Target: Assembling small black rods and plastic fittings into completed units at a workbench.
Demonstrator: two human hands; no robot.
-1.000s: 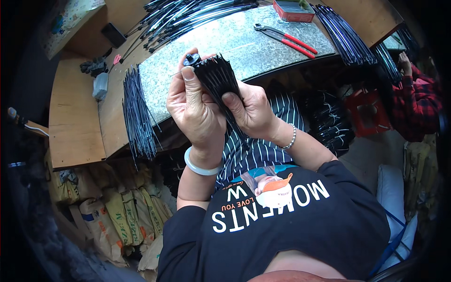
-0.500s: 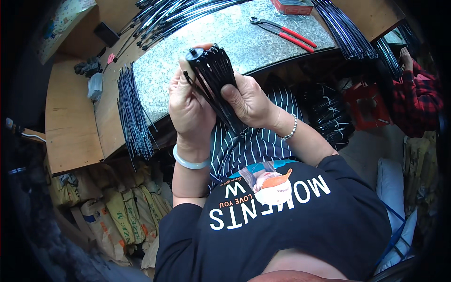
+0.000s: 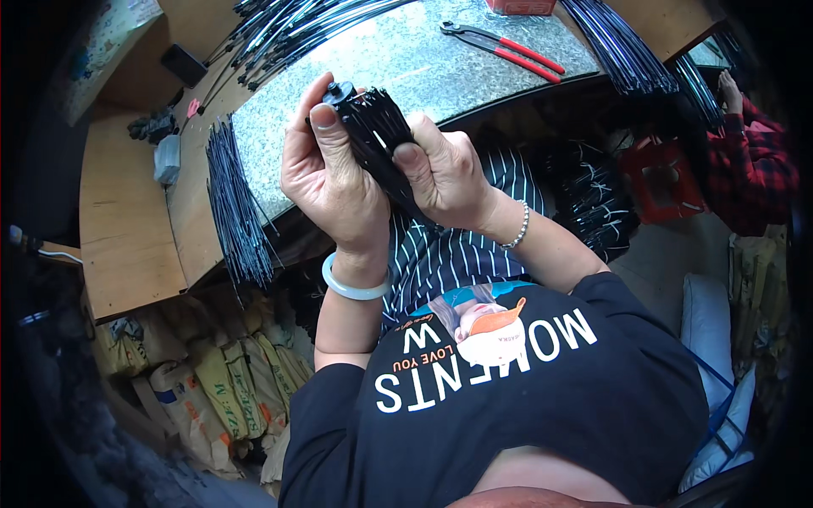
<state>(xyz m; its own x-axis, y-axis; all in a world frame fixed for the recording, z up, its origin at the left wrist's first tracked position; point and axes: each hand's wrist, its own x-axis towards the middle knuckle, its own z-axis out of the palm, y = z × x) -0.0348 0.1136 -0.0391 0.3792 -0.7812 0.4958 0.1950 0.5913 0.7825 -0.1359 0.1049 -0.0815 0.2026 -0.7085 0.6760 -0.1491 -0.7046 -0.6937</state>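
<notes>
Both hands grip one bundle of thin black rods (image 3: 377, 135), held up in front of the chest, just this side of the grey stone-topped workbench (image 3: 423, 59). The left hand (image 3: 326, 182) wraps the bundle from the left, thumb pressed across its top near the capped ends, fingers curled shut behind. The right hand (image 3: 445, 173) closes on the lower right part, thumb laid along the rods.

To do this well, I judge the grip should stay firm near the top so the ends keep level and no rod slips out below. Loose black rods (image 3: 237, 203) hang over the bench's left edge, and red-handled pliers (image 3: 508, 46) lie on the bench top, well beyond the bundle.
</notes>
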